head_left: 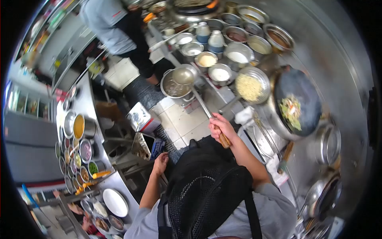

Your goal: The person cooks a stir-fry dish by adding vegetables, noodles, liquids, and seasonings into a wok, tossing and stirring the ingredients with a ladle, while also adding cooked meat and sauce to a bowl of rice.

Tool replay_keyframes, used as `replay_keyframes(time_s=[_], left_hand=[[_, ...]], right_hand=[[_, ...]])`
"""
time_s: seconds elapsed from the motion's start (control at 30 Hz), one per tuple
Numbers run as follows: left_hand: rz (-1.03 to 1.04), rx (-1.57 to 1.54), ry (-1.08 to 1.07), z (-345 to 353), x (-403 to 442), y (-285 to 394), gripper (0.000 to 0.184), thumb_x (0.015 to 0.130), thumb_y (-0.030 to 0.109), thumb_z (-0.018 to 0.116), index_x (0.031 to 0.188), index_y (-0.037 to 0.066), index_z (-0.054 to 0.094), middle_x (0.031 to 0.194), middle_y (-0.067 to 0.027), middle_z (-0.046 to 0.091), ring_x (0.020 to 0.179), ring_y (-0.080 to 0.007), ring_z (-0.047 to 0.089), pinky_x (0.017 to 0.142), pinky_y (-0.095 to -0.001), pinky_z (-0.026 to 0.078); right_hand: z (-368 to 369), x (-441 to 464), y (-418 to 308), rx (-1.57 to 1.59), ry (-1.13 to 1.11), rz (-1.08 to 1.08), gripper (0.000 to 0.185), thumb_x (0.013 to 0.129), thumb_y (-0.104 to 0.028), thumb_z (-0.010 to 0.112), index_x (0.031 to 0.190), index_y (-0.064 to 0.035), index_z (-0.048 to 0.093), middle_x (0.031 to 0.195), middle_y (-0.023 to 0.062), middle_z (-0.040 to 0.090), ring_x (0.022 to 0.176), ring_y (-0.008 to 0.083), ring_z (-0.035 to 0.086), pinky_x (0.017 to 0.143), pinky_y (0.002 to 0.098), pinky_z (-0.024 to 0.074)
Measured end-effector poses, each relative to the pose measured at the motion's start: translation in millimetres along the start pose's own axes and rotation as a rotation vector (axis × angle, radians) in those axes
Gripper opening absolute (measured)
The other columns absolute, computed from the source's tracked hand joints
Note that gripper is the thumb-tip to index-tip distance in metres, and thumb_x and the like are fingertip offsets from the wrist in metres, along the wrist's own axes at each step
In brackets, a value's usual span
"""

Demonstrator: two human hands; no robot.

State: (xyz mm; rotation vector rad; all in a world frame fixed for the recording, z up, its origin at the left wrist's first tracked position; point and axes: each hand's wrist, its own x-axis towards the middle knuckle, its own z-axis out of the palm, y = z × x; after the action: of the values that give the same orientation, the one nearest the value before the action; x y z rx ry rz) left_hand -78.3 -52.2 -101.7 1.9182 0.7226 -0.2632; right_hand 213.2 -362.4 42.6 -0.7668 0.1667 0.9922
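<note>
Right fingers (216,124) clamped on ladle (184,75); left fingers (164,156), cannot tell. Hold ladle level over pot (168,88), eleven o'clock.

white oval plate (115,202) on a counter (113,182); grey-shirted person (104,28) standing farther off

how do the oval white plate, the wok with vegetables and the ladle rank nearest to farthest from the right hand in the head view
1. Ladle, gripped in the right hand
2. Wok, to the hand's right
3. Oval white plate, at lower left
</note>
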Motion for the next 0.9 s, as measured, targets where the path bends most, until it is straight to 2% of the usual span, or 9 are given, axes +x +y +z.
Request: replay_keyframes(time_s=[0.17, 0.23, 0.37, 0.57, 0.6, 0.63, 0.7, 0.73, 0.9], left_hand=[[0.412, 0.084, -0.025, 64, 23, 61, 0.030, 0.101, 0.012, 0.063, 0.129, 0.001, 0.065, 0.113, -0.0160, 0.072, 0.106, -0.0214, 0.071, 0.092, -0.0341, 0.055], [0.461, 0.144, -0.152, 95, -1, 166, 0.031, 0.103, 0.008, 0.061, 0.132, -0.003, 0.062, 0.121, -0.0154, 0.069, 0.112, -0.0217, 0.067, 0.096, -0.0331, 0.054], [0.770, 0.077, -0.329, 199, -7, 286, 0.033, 0.097, 0.006, 0.064, 0.130, 0.002, 0.064, 0.120, -0.0184, 0.067, 0.113, -0.0342, 0.067, 0.095, -0.0394, 0.055], [1.367, 0.297, -0.459, 375, -5, 417, 0.057, 0.091, 0.007, 0.069, 0.145, 0.005, 0.052, 0.155, -0.0231, 0.043, 0.146, -0.0439, 0.039, 0.117, -0.0489, 0.040], [1.429, 0.390, -0.433, 404, -2, 429, 0.066, 0.089, 0.010, 0.071, 0.149, 0.004, 0.046, 0.159, -0.0241, 0.037, 0.150, -0.0444, 0.032, 0.119, -0.0485, 0.037], [1.484, 0.482, -0.407, 426, -1, 435, 0.074, 0.087, 0.012, 0.073, 0.153, 0.003, 0.040, 0.162, -0.0252, 0.032, 0.153, -0.0449, 0.026, 0.121, -0.0481, 0.035], [1.398, 0.587, -0.430, 451, -8, 437, 0.079, 0.086, 0.014, 0.073, 0.155, 0.002, 0.037, 0.163, -0.0262, 0.030, 0.154, -0.0455, 0.024, 0.123, -0.0473, 0.033], [1.316, 0.695, -0.451, 460, -11, 434, 0.084, 0.085, 0.015, 0.074, 0.157, 0.002, 0.033, 0.163, -0.0272, 0.029, 0.155, -0.0460, 0.021, 0.124, -0.0464, 0.030], [1.301, 0.491, -0.550, 471, 17, 419, 0.078, 0.090, 0.015, 0.072, 0.157, 0.003, 0.034, 0.163, -0.0244, 0.030, 0.155, -0.0426, 0.024, 0.124, -0.0457, 0.030]], right_hand=[[-5, -162, -61, 0.258, -0.131, -0.056, 0.016, 0.106, -0.015, 0.056, 0.121, -0.0142, 0.048, 0.077, -0.0008, 0.053, 0.050, 0.0020, 0.045, 0.041, 0.0195, 0.0370], [-12, -231, -82, 0.282, -0.091, -0.127, 0.015, 0.106, -0.015, 0.057, 0.118, -0.0128, 0.048, 0.078, -0.0010, 0.053, 0.050, 0.0009, 0.045, 0.041, 0.0192, 0.0365], [-42, -328, -101, 0.172, 0.122, -0.286, 0.026, 0.104, -0.015, 0.060, 0.127, -0.0096, 0.047, 0.078, 0.0007, 0.052, 0.050, 0.0039, 0.046, 0.041, 0.0224, 0.0375], [-132, -375, -100, -0.504, 0.743, -0.365, 0.055, 0.099, -0.014, 0.062, 0.148, -0.0045, 0.039, 0.070, 0.0033, 0.054, 0.051, 0.0095, 0.051, 0.043, 0.0305, 0.0441], [-157, -379, -95, -0.702, 0.839, -0.356, 0.061, 0.095, -0.012, 0.061, 0.152, -0.0037, 0.040, 0.074, 0.0125, 0.066, 0.057, 0.0246, 0.064, 0.053, 0.0401, 0.0531], [-172, -389, -90, -0.705, 0.841, -0.350, 0.061, 0.095, -0.012, 0.061, 0.152, -0.0037, 0.040, 0.074, 0.0125, 0.066, 0.057, 0.0246, 0.064, 0.053, 0.0401, 0.0531], [-194, -410, -78, -1.143, 1.102, -0.420, 0.062, 0.093, -0.011, 0.061, 0.152, -0.0063, 0.044, 0.094, 0.0249, 0.073, 0.078, 0.0436, 0.072, 0.072, 0.0485, 0.0569], [-190, -429, -77, -1.176, 1.160, -0.344, 0.064, 0.090, -0.007, 0.063, 0.152, -0.0103, 0.047, 0.113, 0.0323, 0.069, 0.104, 0.0517, 0.067, 0.090, 0.0514, 0.0526], [-256, -502, -27, -1.537, 1.305, -0.523, 0.070, 0.089, -0.002, 0.066, 0.155, -0.0165, 0.046, 0.127, 0.0312, 0.064, 0.108, 0.0507, 0.065, 0.090, 0.0530, 0.0528]])
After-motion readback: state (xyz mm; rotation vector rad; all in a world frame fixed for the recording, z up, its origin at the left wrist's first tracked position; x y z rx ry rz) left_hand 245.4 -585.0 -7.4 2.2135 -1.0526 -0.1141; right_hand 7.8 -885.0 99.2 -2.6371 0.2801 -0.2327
